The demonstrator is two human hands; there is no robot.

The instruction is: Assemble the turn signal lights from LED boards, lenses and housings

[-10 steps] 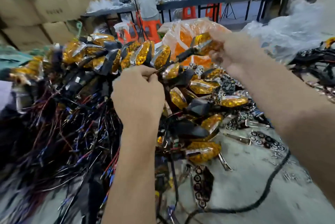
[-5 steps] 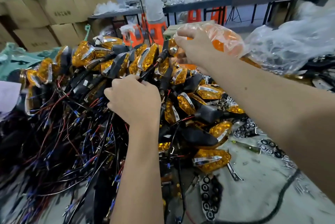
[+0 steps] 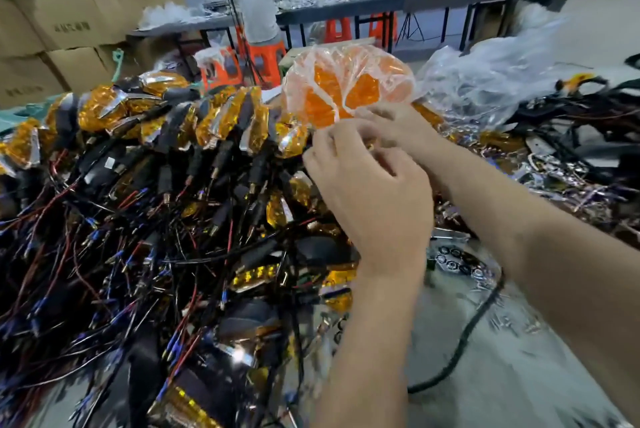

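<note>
Pinching with curled left hand [image 3: 372, 192] and right hand [image 3: 403, 129] at lower edge of clear lens bag [image 3: 349, 86], just beyond turn signal pile [image 3: 166, 157]; contents of fingers blurred; bag's long axis lying left-right

Finished turn signal lights [image 3: 166, 157] heap across the desk's [image 3: 519, 375] left; the bag of lenses [image 3: 346, 84] sits behind them at the far edge.

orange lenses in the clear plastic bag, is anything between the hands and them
Yes: the clear plastic bag itself. The orange lenses are sealed behind its film, and both the left hand and the right hand are at the bag's lower edge, apparently working it open. Nothing else visible blocks them.
</note>
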